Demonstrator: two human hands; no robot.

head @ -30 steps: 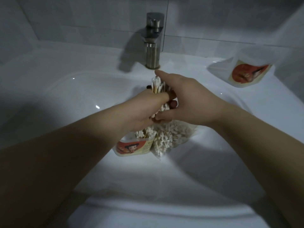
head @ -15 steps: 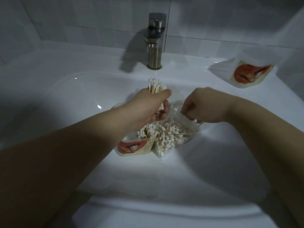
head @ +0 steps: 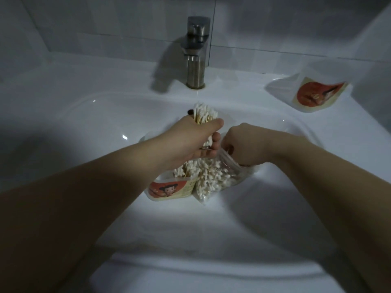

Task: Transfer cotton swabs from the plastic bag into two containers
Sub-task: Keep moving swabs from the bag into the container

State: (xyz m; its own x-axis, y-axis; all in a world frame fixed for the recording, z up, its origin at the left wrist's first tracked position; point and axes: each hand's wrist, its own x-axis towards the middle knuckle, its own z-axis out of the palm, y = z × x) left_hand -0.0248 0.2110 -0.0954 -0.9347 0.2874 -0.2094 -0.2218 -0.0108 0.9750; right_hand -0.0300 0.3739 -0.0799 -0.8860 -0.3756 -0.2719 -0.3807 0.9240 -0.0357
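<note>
We are moving cotton swabs [head: 211,178] out of a plastic bag [head: 243,174] in a white sink [head: 84,115].
The bag is lying in the basin, touching one labelled container [head: 169,189]; a second container [head: 317,96] is sitting well apart on the rim. Our left hand [head: 194,144] is gripping a swab bundle [head: 206,115] above them. Our right hand [head: 245,144] is curling its fingers into the bag's mouth, pinching what we cannot tell. We are risking a spill into the basin if the left grip loosens. Half a second ago the right hand was farther from the left.
</note>
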